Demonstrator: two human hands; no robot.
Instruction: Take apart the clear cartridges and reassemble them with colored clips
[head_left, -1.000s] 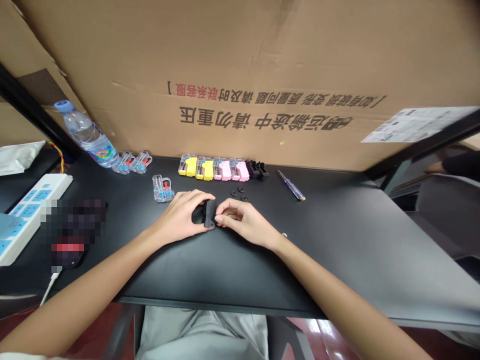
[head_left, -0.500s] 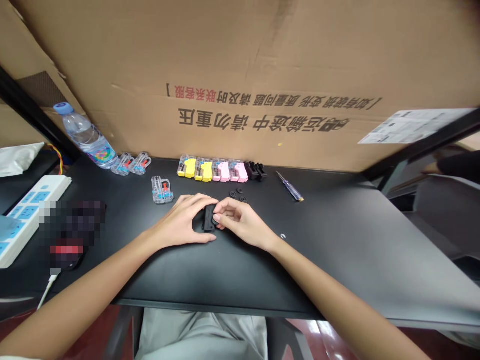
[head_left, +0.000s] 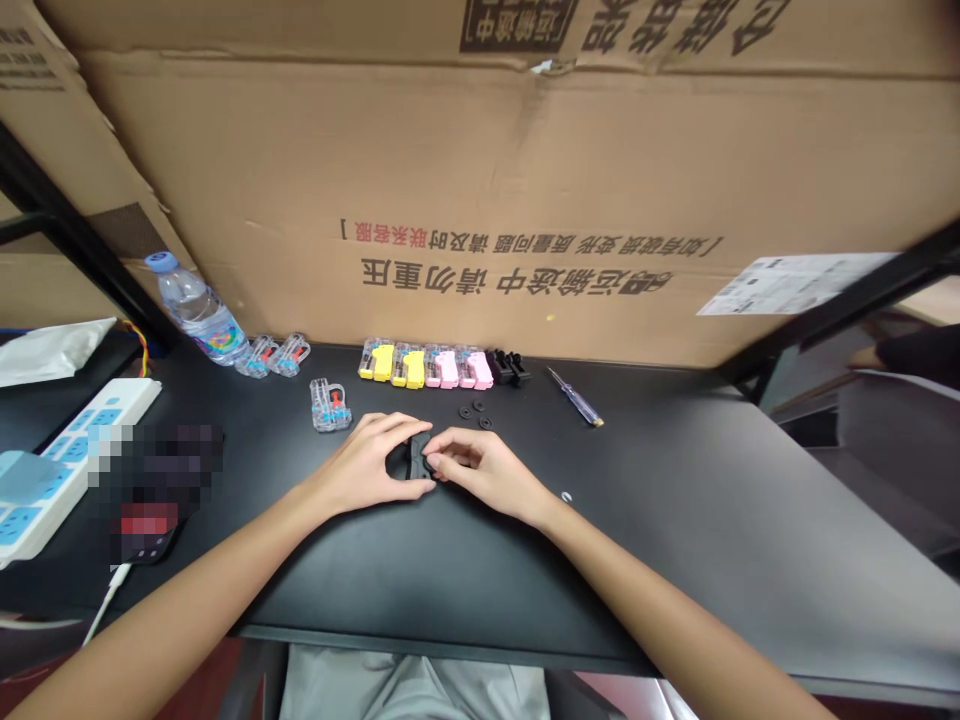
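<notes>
Black part (head_left: 418,458) between the two hands, low over the dark table (head_left: 375,570), nearer the person than three small black rings (head_left: 478,406). The left hand (head_left: 367,465) spans it end to end, thumb opposite fingers; the right hand (head_left: 487,470) has its fingertips drawn together at the near side — whether they pinch a separate piece cannot be told. Probably light, rigid plastic, slightly slick, its thin projections easily stressed — best held by its ends.
</notes>
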